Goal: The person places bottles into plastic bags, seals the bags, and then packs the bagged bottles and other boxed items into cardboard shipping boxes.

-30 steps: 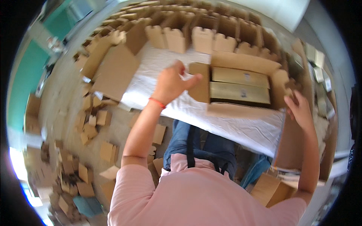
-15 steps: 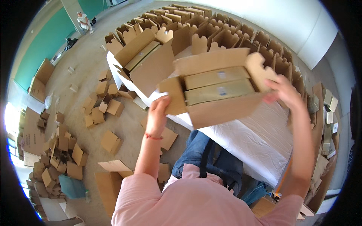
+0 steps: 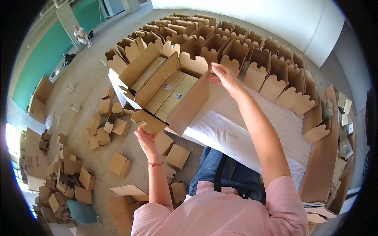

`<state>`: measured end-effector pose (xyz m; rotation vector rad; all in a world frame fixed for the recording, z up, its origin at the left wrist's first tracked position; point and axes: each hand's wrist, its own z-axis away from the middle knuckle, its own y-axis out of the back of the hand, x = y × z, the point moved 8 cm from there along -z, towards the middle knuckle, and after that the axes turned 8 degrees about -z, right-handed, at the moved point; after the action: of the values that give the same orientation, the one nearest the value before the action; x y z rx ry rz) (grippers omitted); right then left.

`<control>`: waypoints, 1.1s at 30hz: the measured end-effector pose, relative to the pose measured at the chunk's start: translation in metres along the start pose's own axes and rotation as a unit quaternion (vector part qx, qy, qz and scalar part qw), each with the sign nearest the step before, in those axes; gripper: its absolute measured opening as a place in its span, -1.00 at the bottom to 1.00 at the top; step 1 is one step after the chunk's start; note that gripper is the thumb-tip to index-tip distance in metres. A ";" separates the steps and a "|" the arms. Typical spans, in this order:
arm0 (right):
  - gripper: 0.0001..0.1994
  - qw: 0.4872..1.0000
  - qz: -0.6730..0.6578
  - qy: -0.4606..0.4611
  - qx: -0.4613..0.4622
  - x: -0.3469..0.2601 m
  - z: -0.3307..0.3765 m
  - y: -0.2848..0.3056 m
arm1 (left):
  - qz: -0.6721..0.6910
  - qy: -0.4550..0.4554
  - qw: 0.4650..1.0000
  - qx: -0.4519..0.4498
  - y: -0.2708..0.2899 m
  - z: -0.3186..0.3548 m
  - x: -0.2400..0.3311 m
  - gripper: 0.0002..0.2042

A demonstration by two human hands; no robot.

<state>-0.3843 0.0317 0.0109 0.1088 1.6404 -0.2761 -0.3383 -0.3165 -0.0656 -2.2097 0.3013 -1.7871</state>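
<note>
Left hand [image 3: 146, 138] under the carton, right hand [image 3: 224, 76] on its far flap.
Both hands grip the open cardboard carton [image 3: 173, 96], raised and tilted over the white-covered tabletop [image 3: 252, 129]; two flat tan boxes [image 3: 173, 92] lie inside, and rows of open cartons [image 3: 252, 55] stand beyond.

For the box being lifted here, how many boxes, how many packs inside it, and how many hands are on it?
open cardboard box: 1
long flat packs inside it: 2
hands gripping its flaps: 2, left hand and right hand
Total: 5
</note>
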 end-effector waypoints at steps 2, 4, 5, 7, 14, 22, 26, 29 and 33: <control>-0.54 0.999 -0.010 0.032 0.024 0.024 0.014 0.014 | -0.056 -0.033 0.994 0.093 0.013 0.011 -0.008 -0.48; -0.56 1.000 0.015 0.000 0.021 0.053 0.045 0.017 | -0.037 -0.019 0.993 0.112 0.013 0.026 -0.028 -0.43; -0.57 0.999 0.025 -0.015 0.018 0.067 0.061 0.014 | -0.024 0.012 0.993 0.112 0.011 0.031 -0.052 -0.42; -0.57 0.998 0.029 -0.049 0.013 0.103 0.091 0.014 | 0.002 0.077 0.991 0.106 0.000 0.049 -0.097 -0.39; -0.66 0.981 0.192 0.015 0.037 0.157 0.165 0.033 | -0.235 0.075 0.968 0.043 -0.071 0.035 -0.087 -0.24; -0.82 0.967 0.168 0.174 0.074 0.144 0.198 0.055 | -0.371 -0.044 0.927 0.037 -0.139 0.005 -0.114 -0.20; -0.86 0.975 0.126 0.167 0.079 0.147 0.197 0.056 | -0.333 0.010 0.943 -0.008 -0.136 0.035 -0.135 -0.27; -0.87 0.987 0.083 0.122 0.070 0.155 0.201 0.050 | -0.205 0.024 0.977 -0.060 -0.110 0.069 -0.166 -0.36; -0.85 0.988 0.085 0.111 0.058 0.163 0.201 0.050 | -0.200 -0.004 0.976 -0.086 -0.087 0.089 -0.180 -0.53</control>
<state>-0.1933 0.0154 -0.1695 0.3774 1.8228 -0.2348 -0.2907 -0.1668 -0.2182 -2.5427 0.0063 -2.0145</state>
